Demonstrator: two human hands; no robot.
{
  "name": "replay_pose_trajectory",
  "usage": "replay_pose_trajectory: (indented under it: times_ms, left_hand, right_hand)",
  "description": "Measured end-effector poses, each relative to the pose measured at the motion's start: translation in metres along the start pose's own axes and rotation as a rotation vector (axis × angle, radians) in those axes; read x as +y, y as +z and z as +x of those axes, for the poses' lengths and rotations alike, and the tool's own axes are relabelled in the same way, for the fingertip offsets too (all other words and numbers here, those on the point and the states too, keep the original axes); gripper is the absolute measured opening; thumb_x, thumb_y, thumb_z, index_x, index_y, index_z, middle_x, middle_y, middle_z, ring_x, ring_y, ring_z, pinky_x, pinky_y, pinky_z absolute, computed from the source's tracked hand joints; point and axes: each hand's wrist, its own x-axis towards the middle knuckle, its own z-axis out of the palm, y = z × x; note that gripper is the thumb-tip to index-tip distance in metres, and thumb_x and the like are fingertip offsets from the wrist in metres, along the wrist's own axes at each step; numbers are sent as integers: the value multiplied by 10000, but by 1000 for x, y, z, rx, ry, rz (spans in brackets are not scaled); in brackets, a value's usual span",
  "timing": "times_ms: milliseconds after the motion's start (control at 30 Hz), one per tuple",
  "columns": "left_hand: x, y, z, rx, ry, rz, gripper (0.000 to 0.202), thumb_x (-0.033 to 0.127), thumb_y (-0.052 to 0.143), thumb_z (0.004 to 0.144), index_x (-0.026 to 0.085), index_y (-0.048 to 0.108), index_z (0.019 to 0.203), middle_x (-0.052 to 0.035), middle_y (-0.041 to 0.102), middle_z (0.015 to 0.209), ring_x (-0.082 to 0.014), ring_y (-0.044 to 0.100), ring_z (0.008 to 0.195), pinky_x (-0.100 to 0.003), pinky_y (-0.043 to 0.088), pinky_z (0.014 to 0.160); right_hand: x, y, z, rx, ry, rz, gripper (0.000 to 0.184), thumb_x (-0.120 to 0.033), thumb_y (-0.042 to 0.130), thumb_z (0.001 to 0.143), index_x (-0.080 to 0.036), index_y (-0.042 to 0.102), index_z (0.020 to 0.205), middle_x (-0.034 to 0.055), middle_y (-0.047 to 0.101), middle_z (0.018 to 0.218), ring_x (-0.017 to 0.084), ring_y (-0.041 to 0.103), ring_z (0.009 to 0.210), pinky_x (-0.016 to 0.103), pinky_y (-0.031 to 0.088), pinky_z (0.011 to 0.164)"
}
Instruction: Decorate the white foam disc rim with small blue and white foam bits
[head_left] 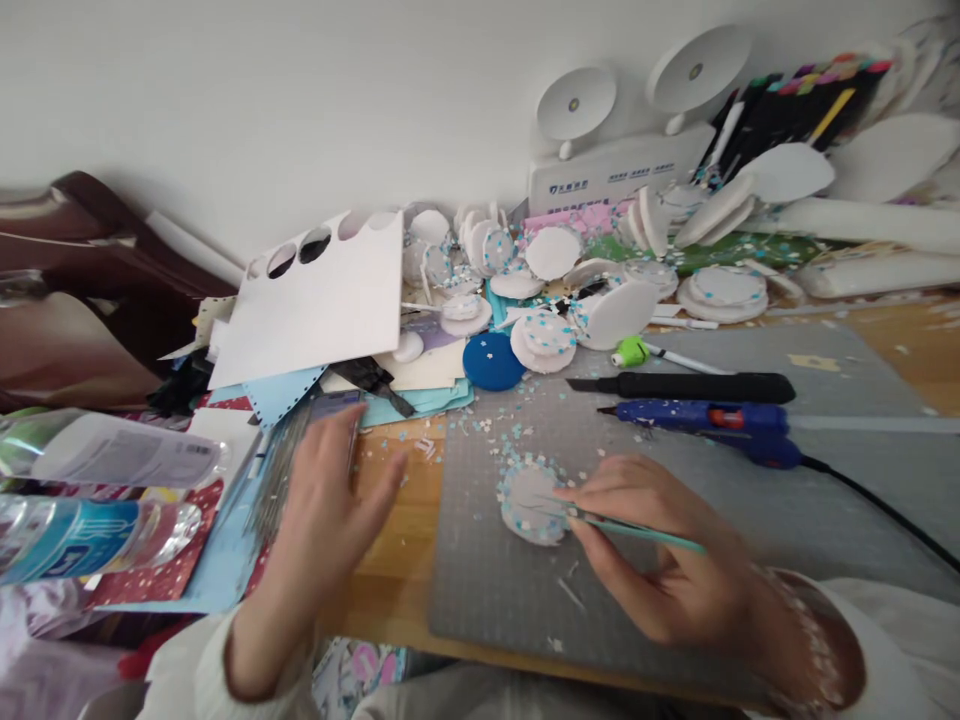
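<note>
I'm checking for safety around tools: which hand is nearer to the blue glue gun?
Right. The right hand, gripping teal tweezers, is just on the wearer's side of the blue glue gun; the left hand is farther away, to its left.

The left hand (330, 500) was slightly blurred. The right hand (667, 545) covered part of the tweezers (641, 529), whose blurred tips left contact with the near disc (531, 500) unclear. Two bottles (112, 450) ran out of view at left, the cord (885, 503) at right. The far box's (600, 178) smaller print was unreadable; many bits (517, 430) were too tiny to make out.
</note>
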Motion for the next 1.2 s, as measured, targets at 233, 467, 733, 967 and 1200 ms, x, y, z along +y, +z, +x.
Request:
replay_pose_trajectory:
  times_ms: [233,467,733,967,1200]
  left_hand:
    - [57,23,-13,-530,-134,-760,301,364,558,870,153,593,1081,-84,653,968,-195,621,869,-339,504,801]
    - [60,36,-5,-612,-188,-1085,288,257,669,788,160,595,1048,-64,629,965,-175,602,898,-317,493,823]
    - [60,39,-8,-567,-171,-894,331,343,660,803,156,591,1066,-64,615,941,-168,584,823,-310,487,755]
    - [65,39,-10,-620,-88,-746,212,326,670,799,162,636,929,-20,611,785,-141,542,700,-254,433,632]
    - [63,17,-7,-465,-128,-985,146,232,687,795,171,595,889,-8,583,826,-121,546,747,-234,461,695]
  right_hand:
    - [1,-1,-3,-1,32,32,319,-32,593,754,-181,581,1036,61,735,863,175,669,752,342,537,754]
    - [1,-4,-3,-34,-7,67,377,-25,593,725,-196,559,1060,54,743,908,187,677,781,360,537,759]
    - [-2,-7,-7,100,225,299,292,-13,500,804,-203,539,1023,25,631,837,161,632,781,303,519,690]
    - [9,1,2,238,601,661,231,-182,414,916,-217,474,696,1,584,667,140,547,635,271,443,574]
    - [20,1,3,90,925,768,163,-336,494,908,-203,579,864,-6,566,693,97,460,507,210,343,408]
